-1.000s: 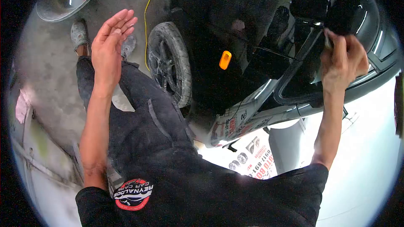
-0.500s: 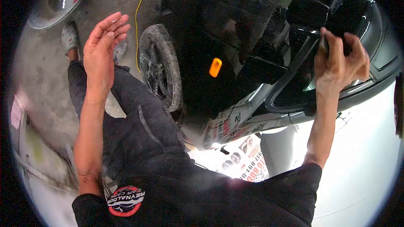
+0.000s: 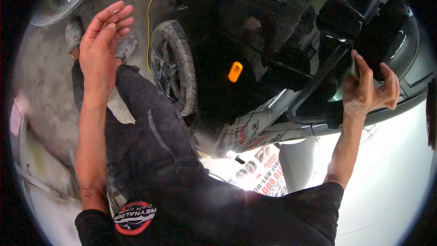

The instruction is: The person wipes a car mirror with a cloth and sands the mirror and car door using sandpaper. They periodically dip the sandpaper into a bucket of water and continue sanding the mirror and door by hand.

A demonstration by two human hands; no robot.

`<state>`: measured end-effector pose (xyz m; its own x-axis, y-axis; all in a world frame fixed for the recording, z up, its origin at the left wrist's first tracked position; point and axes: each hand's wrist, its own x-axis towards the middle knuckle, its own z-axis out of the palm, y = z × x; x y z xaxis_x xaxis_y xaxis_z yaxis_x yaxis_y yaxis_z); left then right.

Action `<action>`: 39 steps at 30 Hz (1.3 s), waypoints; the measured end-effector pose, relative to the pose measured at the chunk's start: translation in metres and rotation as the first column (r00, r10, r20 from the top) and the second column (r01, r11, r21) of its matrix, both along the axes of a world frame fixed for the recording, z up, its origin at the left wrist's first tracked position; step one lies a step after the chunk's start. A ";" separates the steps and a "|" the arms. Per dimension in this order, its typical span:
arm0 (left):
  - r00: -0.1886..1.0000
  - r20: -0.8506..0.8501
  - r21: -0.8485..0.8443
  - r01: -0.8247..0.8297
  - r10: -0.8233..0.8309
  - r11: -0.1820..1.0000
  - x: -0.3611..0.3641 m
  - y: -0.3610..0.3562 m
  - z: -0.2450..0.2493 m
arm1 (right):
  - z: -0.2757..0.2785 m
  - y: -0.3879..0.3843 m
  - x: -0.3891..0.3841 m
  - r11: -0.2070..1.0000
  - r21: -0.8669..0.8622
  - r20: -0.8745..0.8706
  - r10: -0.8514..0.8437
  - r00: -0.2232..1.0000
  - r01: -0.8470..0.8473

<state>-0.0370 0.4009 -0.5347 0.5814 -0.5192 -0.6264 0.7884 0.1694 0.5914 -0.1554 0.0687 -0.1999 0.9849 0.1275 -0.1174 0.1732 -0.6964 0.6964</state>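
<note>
My left hand is raised in the air over the floor, its fingers outstretched and slightly curved, with nothing seen in its grasp. On the other side, my right hand is at the black car, beside the window frame and just below the dark side mirror. Its thumb and fingers pinch a small, thin, flat piece whose kind I cannot make out. An orange side marker shows on the glossy panel between my hands.
A dusty wheel of the car stands beside my legs. Along the floor runs a yellow cord. A rounded, shiny panel lies at the upper left. A printed sign is behind the car's side.
My right hand has moved down a little, away from the mirror and along the window frame. My left hand has shifted slightly up and left, still open.
</note>
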 end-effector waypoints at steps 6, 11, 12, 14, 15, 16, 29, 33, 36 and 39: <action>1.000 0.008 -0.019 0.008 -0.008 1.000 0.000 -0.002 -0.001 | 0.015 0.006 0.001 1.000 -0.022 -0.061 -0.015 0.998 0.014; 1.000 0.020 0.023 0.001 -0.001 1.000 0.005 -0.011 0.002 | 0.018 0.002 0.001 0.999 -0.053 -0.106 0.000 0.994 -0.005; 0.999 0.040 0.015 0.007 -0.008 1.000 0.006 -0.014 0.008 | 0.010 0.001 0.003 1.000 -0.019 -0.066 0.007 0.998 -0.008; 0.996 0.081 0.004 0.031 -0.032 1.000 0.007 -0.023 0.023 | 0.012 -0.005 -0.004 0.998 0.060 -0.018 0.032 0.999 -0.031; 0.994 0.099 0.007 0.052 -0.053 0.999 0.006 -0.025 0.026 | 0.018 -0.012 -0.007 0.993 0.105 -0.003 0.056 0.998 -0.056; 0.989 0.125 0.010 0.074 -0.074 0.997 0.006 -0.028 0.027 | 0.021 -0.018 -0.008 0.989 0.127 0.017 0.071 0.997 -0.073; -0.437 0.888 0.162 0.006 -0.143 0.987 0.021 -0.214 0.220 | -0.073 0.143 -0.094 -0.179 0.972 -0.172 -0.983 0.057 -0.155; -0.780 0.611 0.075 -0.113 -0.135 0.991 0.037 -0.266 0.251 | -0.097 0.180 -0.125 -0.574 0.642 -0.596 -0.791 0.139 -0.508; -0.837 0.534 0.094 -0.085 -0.122 0.992 0.022 -0.264 0.263 | -0.099 0.184 -0.132 -0.639 0.463 -0.669 -0.707 0.230 -0.615; -0.849 0.499 0.132 -0.124 -0.174 0.984 0.027 -0.264 0.267 | -0.102 0.170 -0.120 -0.529 0.284 -0.677 -0.701 0.224 -0.800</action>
<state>-0.0096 0.1366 -0.2680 -0.1079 -0.6430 0.7582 -0.9941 0.0595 -0.0910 -0.2753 0.2390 -0.3024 0.1838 -0.8140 -0.5509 0.2077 0.5800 -0.7877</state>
